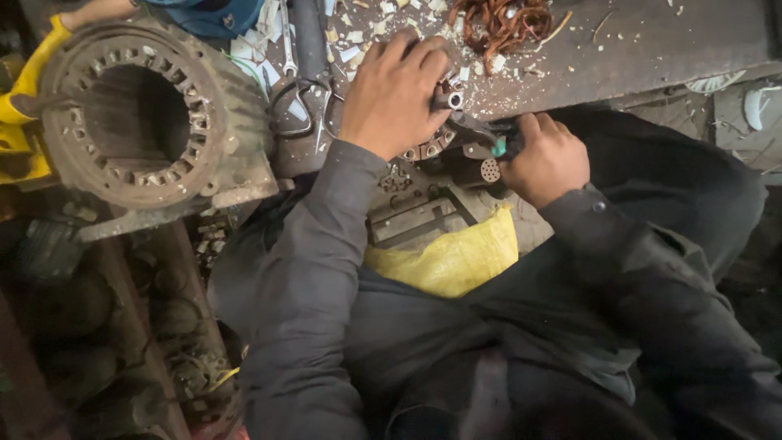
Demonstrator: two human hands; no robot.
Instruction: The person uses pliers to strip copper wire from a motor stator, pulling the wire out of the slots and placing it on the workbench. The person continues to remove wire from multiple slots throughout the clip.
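My left hand (395, 94) rests fingers-down on a small round metal motor part (436, 140) at the edge of a worn workbench (635, 49), gripping its top. My right hand (547, 159) is closed around a dark tool with a teal handle (497, 147), its metal tip pointing left into the part. A small perforated metal disc (489, 170) sits just below the tool. Both arms wear dark grey sleeves.
A large rusty motor stator housing (147, 122) stands at the left. Scissors (305, 106) lie beside my left hand. A tangle of copper wire (501, 23) and pale paper scraps litter the bench. A yellow bag (452, 257) lies in my lap.
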